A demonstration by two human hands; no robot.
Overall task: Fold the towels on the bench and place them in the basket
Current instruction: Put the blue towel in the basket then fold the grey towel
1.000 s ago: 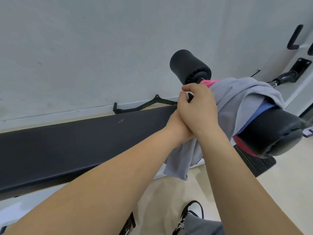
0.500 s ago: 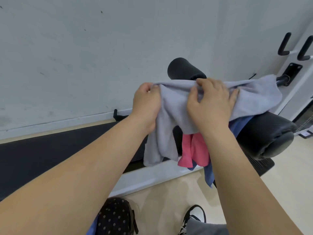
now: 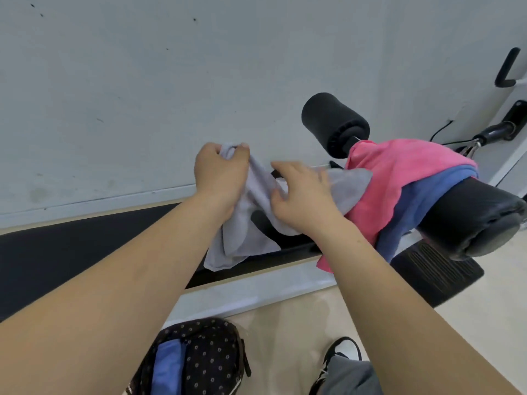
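Observation:
A grey towel (image 3: pixel 245 238) hangs above the black bench (image 3: pixel 71 252). My left hand (image 3: pixel 221 175) grips its bunched upper corner. My right hand (image 3: pixel 302 195) lies on the towel's right part with fingers curled into the cloth. A pink towel (image 3: pixel 399 172) and a blue towel (image 3: pixel 422 195) under it stay draped over the black foam roller (image 3: pixel 479 218) at the bench's right end. The dark dotted basket (image 3: pixel 211 354) stands on the floor below, with a blue towel (image 3: pixel 166 363) inside it.
A second foam roller (image 3: pixel 333 124) sticks out toward the grey wall. White rack posts with black hooks (image 3: pixel 506 67) stand at the far right. A black footplate (image 3: pixel 436 269) lies under the roller. My shoe (image 3: pixel 342 352) is on the beige floor.
The grey towel has been pulled left off the roller pile, uncovering the pink and blue towels. Both hands moved left with it, and the basket came further into view.

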